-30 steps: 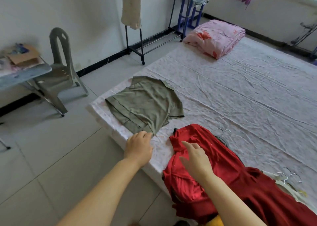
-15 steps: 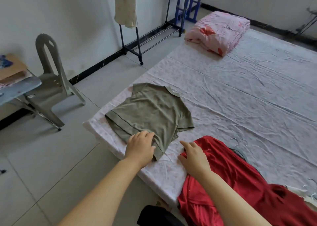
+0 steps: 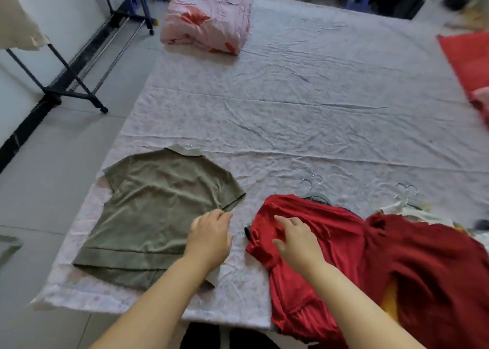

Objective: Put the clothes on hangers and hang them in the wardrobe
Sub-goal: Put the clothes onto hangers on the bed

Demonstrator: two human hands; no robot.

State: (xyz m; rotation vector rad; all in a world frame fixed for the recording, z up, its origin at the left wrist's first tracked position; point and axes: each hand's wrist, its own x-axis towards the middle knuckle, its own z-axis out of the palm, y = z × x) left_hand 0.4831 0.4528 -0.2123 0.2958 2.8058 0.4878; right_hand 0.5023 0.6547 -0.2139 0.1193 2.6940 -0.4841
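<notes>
Toward the bed's front-left corner lies an olive shirt, flat. Its long axis runs hem to collar, with the hem near the front edge and the collar pointing to the far edge, where a wire hanger hook shows. The left hand has slid from the hem corner to the shirt's right side under the sleeve, fingers loosely curled; whether they pinch cloth cannot be told. The right hand stays spread-fingered on the red garment alongside, likely next for a hanger.
</notes>
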